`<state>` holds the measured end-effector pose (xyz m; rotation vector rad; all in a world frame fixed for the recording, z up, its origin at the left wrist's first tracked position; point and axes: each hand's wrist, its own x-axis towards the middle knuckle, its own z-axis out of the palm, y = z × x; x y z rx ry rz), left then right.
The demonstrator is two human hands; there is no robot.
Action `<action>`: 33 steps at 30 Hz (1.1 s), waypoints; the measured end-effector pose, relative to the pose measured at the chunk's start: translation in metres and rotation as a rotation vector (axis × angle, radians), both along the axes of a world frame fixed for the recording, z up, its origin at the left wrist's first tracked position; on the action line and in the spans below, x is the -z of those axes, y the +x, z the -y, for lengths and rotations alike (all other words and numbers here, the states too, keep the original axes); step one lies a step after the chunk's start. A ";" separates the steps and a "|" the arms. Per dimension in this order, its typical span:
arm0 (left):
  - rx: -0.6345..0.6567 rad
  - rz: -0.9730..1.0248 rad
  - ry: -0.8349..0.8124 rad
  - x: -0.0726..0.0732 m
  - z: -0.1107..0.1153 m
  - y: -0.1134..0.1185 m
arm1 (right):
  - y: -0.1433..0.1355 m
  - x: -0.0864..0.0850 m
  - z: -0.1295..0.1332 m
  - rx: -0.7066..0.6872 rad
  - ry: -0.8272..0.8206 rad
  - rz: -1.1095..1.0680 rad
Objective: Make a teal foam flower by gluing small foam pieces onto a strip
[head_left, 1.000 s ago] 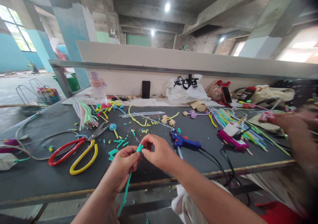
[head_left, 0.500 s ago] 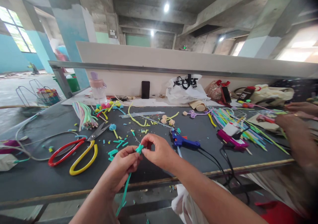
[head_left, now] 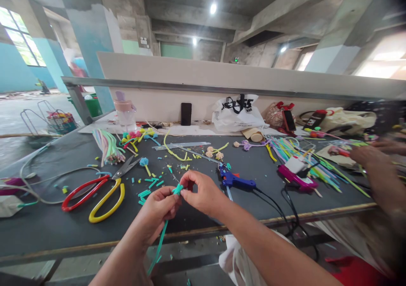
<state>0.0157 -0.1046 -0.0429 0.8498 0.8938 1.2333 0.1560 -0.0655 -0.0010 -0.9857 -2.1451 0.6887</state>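
Observation:
Near the table's front edge, my left hand pinches a green flower-shaped piece made of short tubes. A long green stem hangs from below that hand past the edge. My right hand has its thumb and fingertips closed on the flower's right side. Short green tube pieces lie just left of the hands. A blue glue gun rests to the right, its nozzle end toward the back. Large scissors with one red and one yellow handle lie partly open on the left.
Colored strips are bunched at the back left near a bottle. A phone leans against the back board, beside a white bag. On the right, a co-worker's hands work by a magenta glue gun and more strips.
My hands stay almost in place, with the green flower-shaped piece shifting very slightly between the fingers. On the right, the co-worker's hands have moved a little.

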 end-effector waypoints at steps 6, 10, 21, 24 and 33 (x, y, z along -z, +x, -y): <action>0.005 -0.026 0.014 -0.002 0.002 0.001 | -0.002 0.002 -0.001 0.004 -0.018 -0.001; 0.049 0.007 0.007 -0.003 0.004 -0.002 | 0.003 0.002 -0.005 -0.055 -0.030 -0.017; 0.172 0.106 -0.048 -0.005 0.005 -0.008 | 0.014 -0.002 -0.011 -0.188 -0.080 -0.107; 0.161 0.094 -0.025 -0.006 0.006 -0.008 | 0.013 0.000 -0.012 -0.209 -0.143 -0.134; 0.141 0.080 -0.019 0.000 0.003 -0.009 | 0.019 0.002 -0.020 -0.291 -0.318 -0.223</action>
